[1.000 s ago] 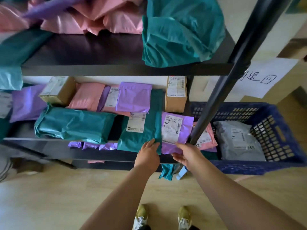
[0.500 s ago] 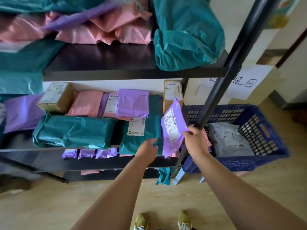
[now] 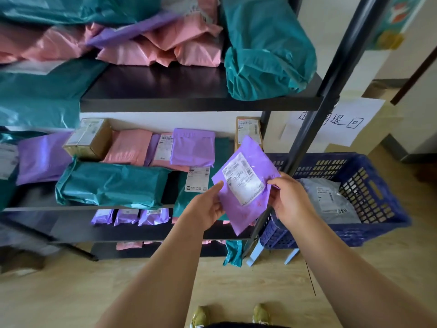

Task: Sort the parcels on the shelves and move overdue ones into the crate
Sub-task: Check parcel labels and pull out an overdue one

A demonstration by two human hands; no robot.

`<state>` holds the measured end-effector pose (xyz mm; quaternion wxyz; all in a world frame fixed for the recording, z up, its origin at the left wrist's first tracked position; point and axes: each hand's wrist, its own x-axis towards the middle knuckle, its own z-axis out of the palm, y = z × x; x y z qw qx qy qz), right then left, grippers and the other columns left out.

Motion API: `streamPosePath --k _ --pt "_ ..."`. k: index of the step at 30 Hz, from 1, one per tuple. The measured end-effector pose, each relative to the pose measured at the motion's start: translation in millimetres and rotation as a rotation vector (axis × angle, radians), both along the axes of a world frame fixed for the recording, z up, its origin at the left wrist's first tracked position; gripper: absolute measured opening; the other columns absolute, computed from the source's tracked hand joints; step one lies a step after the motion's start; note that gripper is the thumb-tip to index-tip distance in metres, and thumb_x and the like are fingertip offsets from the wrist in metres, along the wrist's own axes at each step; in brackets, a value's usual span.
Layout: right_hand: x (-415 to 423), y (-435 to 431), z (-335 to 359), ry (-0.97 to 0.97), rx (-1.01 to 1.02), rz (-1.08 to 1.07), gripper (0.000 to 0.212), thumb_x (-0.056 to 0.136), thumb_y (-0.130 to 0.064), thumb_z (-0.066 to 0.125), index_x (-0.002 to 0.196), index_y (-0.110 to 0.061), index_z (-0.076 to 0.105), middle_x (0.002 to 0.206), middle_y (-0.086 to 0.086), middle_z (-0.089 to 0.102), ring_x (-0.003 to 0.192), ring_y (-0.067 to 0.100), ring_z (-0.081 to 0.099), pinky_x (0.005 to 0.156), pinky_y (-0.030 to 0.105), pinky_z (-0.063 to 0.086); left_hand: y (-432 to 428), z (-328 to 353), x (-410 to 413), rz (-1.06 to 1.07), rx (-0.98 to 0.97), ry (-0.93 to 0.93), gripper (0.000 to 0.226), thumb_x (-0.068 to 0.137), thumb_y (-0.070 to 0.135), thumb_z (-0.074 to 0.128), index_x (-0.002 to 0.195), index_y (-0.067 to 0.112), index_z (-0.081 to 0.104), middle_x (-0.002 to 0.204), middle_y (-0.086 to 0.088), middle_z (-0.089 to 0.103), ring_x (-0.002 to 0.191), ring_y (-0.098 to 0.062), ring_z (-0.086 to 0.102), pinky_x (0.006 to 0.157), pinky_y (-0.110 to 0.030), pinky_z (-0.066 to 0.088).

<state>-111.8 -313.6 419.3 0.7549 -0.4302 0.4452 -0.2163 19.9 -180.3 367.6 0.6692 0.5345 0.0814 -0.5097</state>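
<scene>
We pinch the purple parcel [image 3: 246, 185] between left hand [image 3: 207, 205] and right hand [image 3: 292, 200]; the crate [image 3: 369, 185] lies rightward, nearer our right hand.

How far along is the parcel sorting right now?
Done: one grey parcel already lies in the blue crate. In hand: the left hand and right hand hold a purple parcel, label up, in front of the shelves. Left: many teal, pink and purple parcels lie on those shelves.

One blue crate [image 3: 369, 185]; inside it, one grey parcel [image 3: 328, 197]; to its left, two cardboard boxes [image 3: 88, 139] [image 3: 248, 130], three small purple parcels [image 3: 126, 216].
</scene>
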Motion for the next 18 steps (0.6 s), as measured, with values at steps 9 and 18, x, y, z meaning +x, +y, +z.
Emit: streamPosePath --k 9,18 --pt "-1 1 -10 0.161 -0.148 0.244 0.035 0.071 -0.031 0.075 0.102 -0.017 0.07 0.099 0.008 0.073 0.092 0.029 0.07 0.085 0.044 0.055 11 21 28 0.137 -0.12 -0.183 0.033 0.085 0.01 0.072 0.115 -0.002 0.065 0.117 -0.019 0.069 0.101 -0.03 0.066 0.093 -0.042 0.054" --pt "2 12 -6 0.142 -0.252 0.286 0.021 0.079 -0.034 0.075 0.093 -0.019 0.073 0.099 0.006 0.076 0.094 0.033 0.072 0.09 0.061 0.053 22 36 34 0.119 -0.209 -0.289 0.007 0.085 0.006 0.069 0.088 0.01 0.074 0.096 -0.01 0.075 0.084 -0.021 0.07 0.086 -0.034 0.056"
